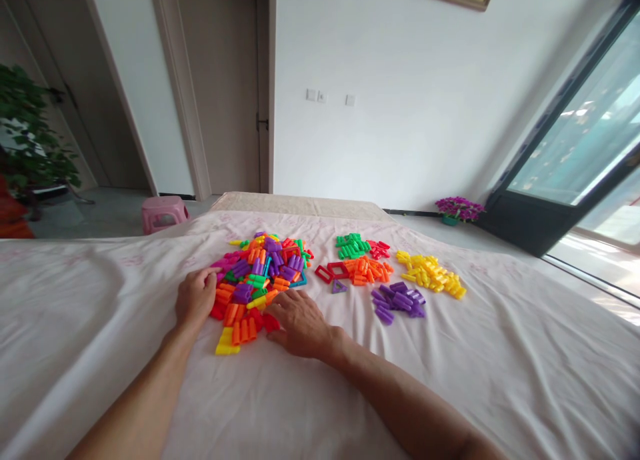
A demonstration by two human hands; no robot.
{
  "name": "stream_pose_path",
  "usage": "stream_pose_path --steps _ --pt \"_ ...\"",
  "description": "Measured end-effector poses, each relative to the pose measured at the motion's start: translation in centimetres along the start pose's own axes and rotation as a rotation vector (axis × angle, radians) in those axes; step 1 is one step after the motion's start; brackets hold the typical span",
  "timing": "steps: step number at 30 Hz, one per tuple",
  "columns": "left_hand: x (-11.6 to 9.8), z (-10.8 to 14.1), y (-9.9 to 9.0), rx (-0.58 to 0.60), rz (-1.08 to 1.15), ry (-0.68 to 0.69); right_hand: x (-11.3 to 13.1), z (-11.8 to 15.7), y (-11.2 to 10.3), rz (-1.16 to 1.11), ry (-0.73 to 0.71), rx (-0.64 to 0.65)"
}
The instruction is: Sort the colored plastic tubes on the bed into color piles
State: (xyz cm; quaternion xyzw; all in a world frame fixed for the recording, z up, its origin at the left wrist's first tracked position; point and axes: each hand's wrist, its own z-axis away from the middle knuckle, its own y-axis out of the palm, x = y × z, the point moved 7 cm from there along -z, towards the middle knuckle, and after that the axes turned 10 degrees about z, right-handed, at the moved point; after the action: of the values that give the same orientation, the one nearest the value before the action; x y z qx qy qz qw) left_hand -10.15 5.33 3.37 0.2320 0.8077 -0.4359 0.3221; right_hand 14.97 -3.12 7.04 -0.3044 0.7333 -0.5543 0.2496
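A mixed heap of colourful plastic pieces [257,273] lies on a pale cloth. My left hand [196,297] is at the heap's left edge, its fingers curled near pink pieces; whether it holds one is hidden. At the heap's lower right, my right hand [300,321] reaches over red and orange pieces with its fingers spread. To the right are single-colour piles: green [353,245], red [379,249], orange [369,271], yellow [431,273] and purple [399,300]. Red frames [338,270] and a purple triangle [339,287] lie beside the orange pile.
The wrinkled cloth [480,380] covers the wide surface under everything. Beyond it are a pink stool [164,213], a leafy plant [35,133] at the left, purple flowers [460,208] in a pot, doors and a white wall.
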Motion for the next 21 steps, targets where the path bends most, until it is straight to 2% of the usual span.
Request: stream_pose_path --steps 7,9,11,16,21 --pt "0.3 -0.1 0.1 0.021 -0.004 -0.007 -0.7 0.4 -0.3 -0.002 0.055 0.049" --pt "0.4 -0.1 0.1 0.018 -0.013 -0.015 -1.3 0.4 -0.5 -0.038 0.051 0.066" --pt "0.7 -0.1 0.2 0.016 -0.021 -0.019 -2.5 0.4 -1.1 -0.088 0.064 0.029" --pt "1.1 -0.2 0.4 0.020 -0.015 -0.002 -8.5 1.6 -3.4 -0.181 0.279 -0.117" --pt "1.2 -0.3 0.5 0.022 -0.024 -0.006 -17.6 4.7 -4.7 -0.096 0.663 -0.187"
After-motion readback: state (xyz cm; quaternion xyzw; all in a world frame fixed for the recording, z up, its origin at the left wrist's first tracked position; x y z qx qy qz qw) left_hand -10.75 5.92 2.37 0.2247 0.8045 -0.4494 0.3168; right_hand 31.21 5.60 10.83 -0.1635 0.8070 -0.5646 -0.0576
